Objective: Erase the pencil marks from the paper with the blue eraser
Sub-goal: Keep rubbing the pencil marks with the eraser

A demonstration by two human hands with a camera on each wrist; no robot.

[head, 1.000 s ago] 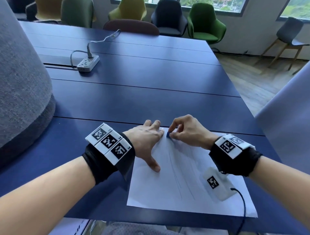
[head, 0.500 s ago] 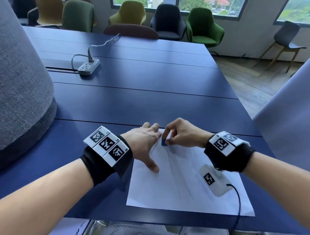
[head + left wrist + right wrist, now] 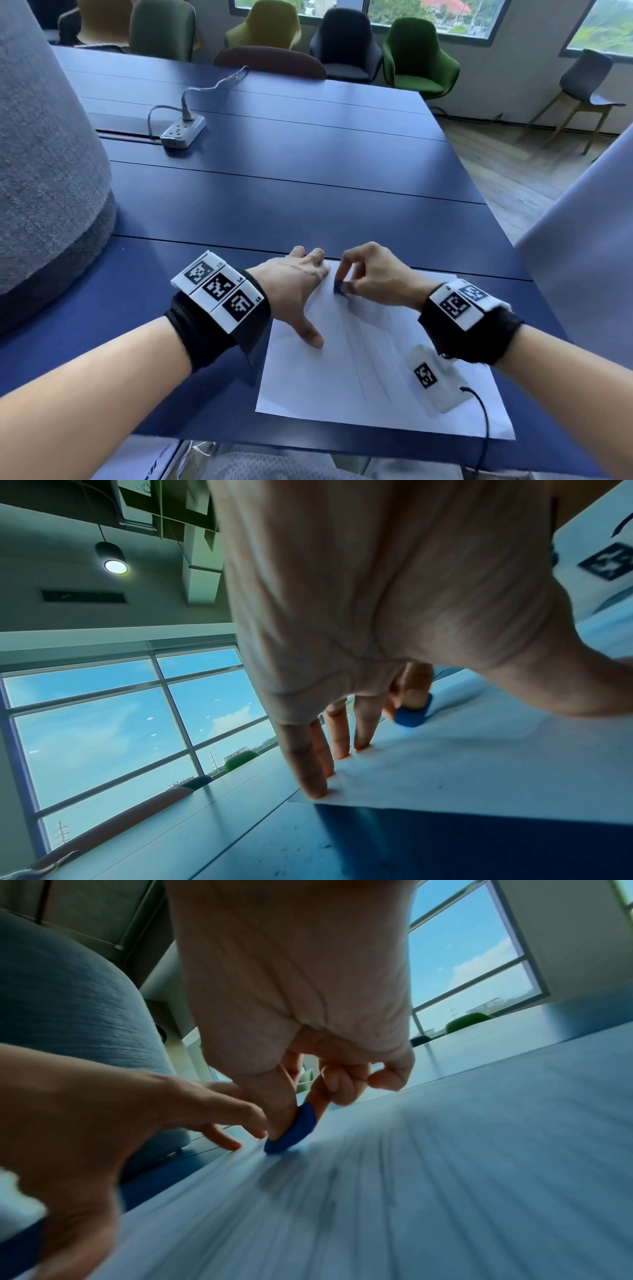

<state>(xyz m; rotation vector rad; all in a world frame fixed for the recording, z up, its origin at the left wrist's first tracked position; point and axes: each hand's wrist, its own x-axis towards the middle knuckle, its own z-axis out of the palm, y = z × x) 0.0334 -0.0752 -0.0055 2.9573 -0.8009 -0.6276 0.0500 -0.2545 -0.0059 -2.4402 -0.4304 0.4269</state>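
A white sheet of paper [image 3: 376, 383] lies at the near edge of the blue desk [image 3: 308, 205], with faint pencil lines [image 3: 359, 359] running near to far across it. The left hand [image 3: 294, 287] presses flat on the paper's left part, fingers straight and spread. Just right of it, the right hand [image 3: 373, 277] pinches the blue eraser [image 3: 339, 288] between thumb and fingers, its tip on the paper near the far edge. Compared with half a second ago, the eraser sits almost where it was. Farther left on the desk lies a power strip [image 3: 183, 130].
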